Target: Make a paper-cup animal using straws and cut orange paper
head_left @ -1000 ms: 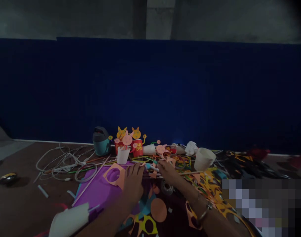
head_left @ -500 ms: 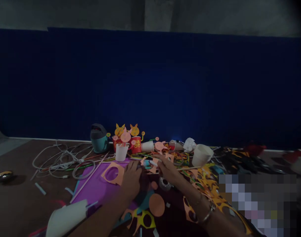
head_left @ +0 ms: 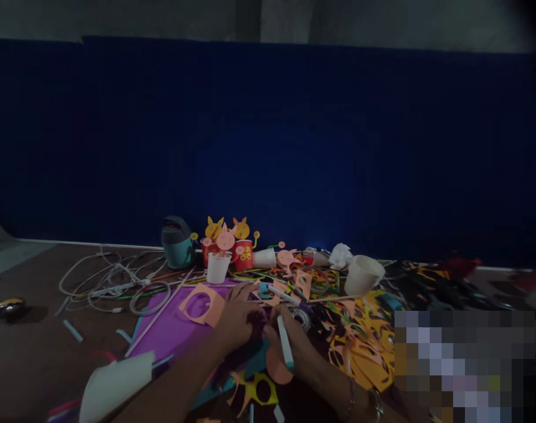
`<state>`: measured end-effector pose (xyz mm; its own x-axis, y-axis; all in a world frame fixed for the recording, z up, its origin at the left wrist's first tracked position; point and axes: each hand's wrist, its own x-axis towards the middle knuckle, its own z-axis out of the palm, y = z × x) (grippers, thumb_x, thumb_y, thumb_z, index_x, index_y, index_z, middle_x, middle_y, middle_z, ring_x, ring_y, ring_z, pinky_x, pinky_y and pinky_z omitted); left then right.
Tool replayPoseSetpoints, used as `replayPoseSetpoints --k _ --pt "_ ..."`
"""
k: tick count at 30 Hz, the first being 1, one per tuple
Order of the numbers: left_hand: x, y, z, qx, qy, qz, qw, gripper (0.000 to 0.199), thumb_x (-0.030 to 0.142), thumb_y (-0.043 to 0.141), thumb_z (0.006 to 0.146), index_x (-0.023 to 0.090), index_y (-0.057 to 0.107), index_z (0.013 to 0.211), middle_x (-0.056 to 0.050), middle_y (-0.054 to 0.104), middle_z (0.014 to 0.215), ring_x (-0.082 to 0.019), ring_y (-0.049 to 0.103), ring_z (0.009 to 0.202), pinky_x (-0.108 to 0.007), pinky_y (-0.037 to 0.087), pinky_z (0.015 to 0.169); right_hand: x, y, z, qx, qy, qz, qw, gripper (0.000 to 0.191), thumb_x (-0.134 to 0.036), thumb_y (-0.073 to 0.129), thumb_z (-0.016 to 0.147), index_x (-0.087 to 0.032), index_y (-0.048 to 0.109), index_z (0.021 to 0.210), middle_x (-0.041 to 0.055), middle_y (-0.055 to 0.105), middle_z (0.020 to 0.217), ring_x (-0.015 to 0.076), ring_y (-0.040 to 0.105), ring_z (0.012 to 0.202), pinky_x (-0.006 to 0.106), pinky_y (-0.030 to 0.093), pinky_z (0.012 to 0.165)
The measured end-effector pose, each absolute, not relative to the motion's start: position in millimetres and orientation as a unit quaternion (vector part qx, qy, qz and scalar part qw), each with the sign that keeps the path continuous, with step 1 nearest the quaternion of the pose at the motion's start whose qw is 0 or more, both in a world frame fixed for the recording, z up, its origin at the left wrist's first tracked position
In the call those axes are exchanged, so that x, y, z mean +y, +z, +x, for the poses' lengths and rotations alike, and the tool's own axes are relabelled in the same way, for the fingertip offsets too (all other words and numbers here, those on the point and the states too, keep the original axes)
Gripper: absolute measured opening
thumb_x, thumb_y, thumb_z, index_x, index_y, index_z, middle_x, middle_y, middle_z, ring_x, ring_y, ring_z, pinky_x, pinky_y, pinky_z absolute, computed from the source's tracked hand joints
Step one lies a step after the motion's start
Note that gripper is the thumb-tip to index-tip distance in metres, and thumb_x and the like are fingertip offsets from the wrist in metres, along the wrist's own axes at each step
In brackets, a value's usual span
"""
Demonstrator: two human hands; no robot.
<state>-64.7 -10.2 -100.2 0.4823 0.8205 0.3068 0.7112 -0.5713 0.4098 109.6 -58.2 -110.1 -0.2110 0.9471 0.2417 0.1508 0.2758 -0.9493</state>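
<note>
Right hand (head_left: 296, 346): drawn back toward the wearer since the earlier frame; now closed round a white marker (head_left: 285, 341), teal end nearest wearer.
Marker: slanted between thumb and fingers, pen-like hold, probably for control; far end hidden.
Left hand (head_left: 236, 320): fingers bent, beside right hand; can't tell if grasping anything.
Orange disc (head_left: 279, 371): below right hand, partly covered.
Purple sheet (head_left: 173, 338): partly under left forearm.
Tape roll (head_left: 302, 319): just past right hand.
White cup (head_left: 218, 269): upright beyond left hand, likely the stand for pink paper figure (head_left: 226, 238).
Cables (head_left: 104, 288): looped, left of left hand.
Table (head_left: 39, 352): dark brown, paper offcuts around both hands.
Room: dim; blue panel (head_left: 268, 147) beyond hands, grey wall (head_left: 162, 20) above.
</note>
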Motion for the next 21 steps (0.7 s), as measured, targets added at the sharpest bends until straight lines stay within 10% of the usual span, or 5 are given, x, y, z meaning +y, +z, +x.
replayPoseSetpoints --k 6,12,21 --pt "0.7 -97.9 -78.7 0.444 0.22 0.856 0.151 0.036 0.012 0.06 0.061 0.031 0.074 0.089 0.002 0.041 0.144 -0.031 0.024 0.135 -0.049 0.02 0.109 -46.5 -109.9 115.5 -0.617 0.469 -0.428 0.464 0.033 -0.046 0.038 0.092 -0.022 0.06 0.087 -0.0005 0.051 0.067 0.0174 0.049 0.064 0.029 0.041 0.06" --pt "3.1 -97.1 -82.3 0.402 0.176 0.885 0.155 0.029 0.015 0.064 0.064 0.033 0.074 0.084 0.008 0.028 0.152 -0.032 0.019 0.137 -0.053 0.014 0.11 -41.8 -117.8 108.2 -0.551 0.539 -0.415 0.483 0.011 -0.032 0.059 0.076 -0.022 0.054 0.075 -0.0058 0.047 0.059 0.0119 0.044 0.053 0.023 0.033 0.05" --pt "1.2 -95.7 -84.3 0.394 0.169 0.89 0.157 0.044 0.005 0.056 0.054 0.028 0.07 0.088 0.004 0.029 0.152 -0.032 0.02 0.137 -0.052 0.017 0.11 -43.6 -115.7 111.7 -0.583 0.488 -0.433 0.483 0.033 -0.05 0.046 0.089 -0.02 0.059 0.089 -0.0031 0.054 0.056 0.0112 0.044 0.045 0.022 0.031 0.042"
